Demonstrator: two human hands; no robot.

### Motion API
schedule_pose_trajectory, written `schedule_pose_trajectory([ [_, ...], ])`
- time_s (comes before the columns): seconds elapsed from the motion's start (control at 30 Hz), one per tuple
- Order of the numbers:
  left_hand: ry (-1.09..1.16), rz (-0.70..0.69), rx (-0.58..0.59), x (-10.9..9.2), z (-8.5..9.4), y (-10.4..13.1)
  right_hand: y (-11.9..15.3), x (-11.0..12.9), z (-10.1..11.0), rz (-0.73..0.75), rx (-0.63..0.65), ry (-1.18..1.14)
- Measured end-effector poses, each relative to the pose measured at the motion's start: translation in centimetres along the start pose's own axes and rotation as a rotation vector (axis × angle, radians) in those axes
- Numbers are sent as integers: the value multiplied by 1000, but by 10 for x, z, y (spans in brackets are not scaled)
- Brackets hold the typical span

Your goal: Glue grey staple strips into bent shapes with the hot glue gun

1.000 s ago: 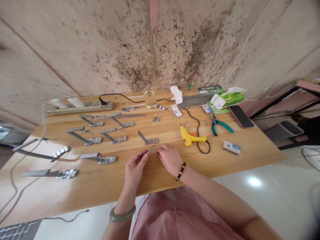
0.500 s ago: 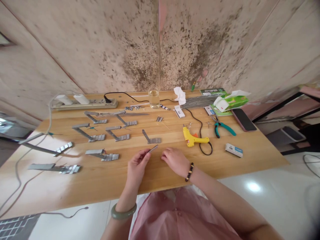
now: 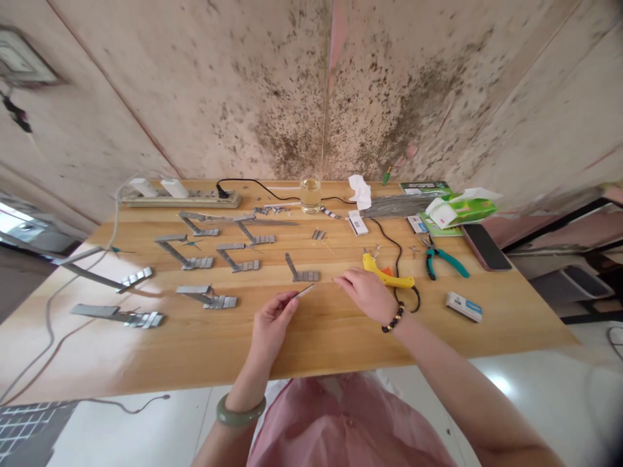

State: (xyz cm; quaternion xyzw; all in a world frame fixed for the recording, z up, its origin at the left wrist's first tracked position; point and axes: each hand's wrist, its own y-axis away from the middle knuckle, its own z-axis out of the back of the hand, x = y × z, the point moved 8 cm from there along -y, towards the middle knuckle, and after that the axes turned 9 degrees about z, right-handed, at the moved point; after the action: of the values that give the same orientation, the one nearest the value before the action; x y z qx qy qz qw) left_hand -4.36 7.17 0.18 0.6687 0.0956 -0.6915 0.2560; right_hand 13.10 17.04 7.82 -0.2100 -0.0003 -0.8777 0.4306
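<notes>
Between the thumb and fingers of my left hand (image 3: 273, 318) is a thin grey strip (image 3: 305, 291), its free end pointing up and to the right. My right hand (image 3: 368, 293) hovers over the table with its fingertips drawn together; whatever they may pinch is too small to make out. It partly covers a yellow glue gun (image 3: 402, 282). Just beyond the strip stands a small grey angled piece (image 3: 305, 276) with a segmented base. Several similar grey bent pieces (image 3: 197, 263) are spread over the left of the table.
Teal-handled pliers (image 3: 450, 261), a small white-and-blue box (image 3: 464, 307) and a phone (image 3: 487, 246) lie to the right. At the back are a glass of yellowish liquid (image 3: 310, 196), a power strip (image 3: 204, 200), a bundle of grey strips (image 3: 403, 205) and a green tissue pack (image 3: 470, 211).
My right hand has moved right and away from the left hand, to beside the glue gun. My left hand keeps its grip on the grey strip. The whole view has shifted slightly.
</notes>
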Motion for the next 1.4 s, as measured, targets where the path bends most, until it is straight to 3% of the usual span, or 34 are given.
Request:
schedule_pose_trajectory([
  [0.13, -12, -4, -7, -3, -1, 1, -15, -8, 7, 18, -73, 21],
  [0.27, -52, -59, -10, -8, -1, 1, -19, -7, -1, 100, -127, -93],
  [0.53, -255, -189, 52, -11, -11, 3, -8, 13, -28, 317, -9, -391],
  [0.93, -464, -272, 55, -17, -20, 8, -4, 17, -34, 368, -24, -373],
  [1.4, -472, -286, 49, -17, -21, 11, 0, 20, -47, 408, 16, -297],
])
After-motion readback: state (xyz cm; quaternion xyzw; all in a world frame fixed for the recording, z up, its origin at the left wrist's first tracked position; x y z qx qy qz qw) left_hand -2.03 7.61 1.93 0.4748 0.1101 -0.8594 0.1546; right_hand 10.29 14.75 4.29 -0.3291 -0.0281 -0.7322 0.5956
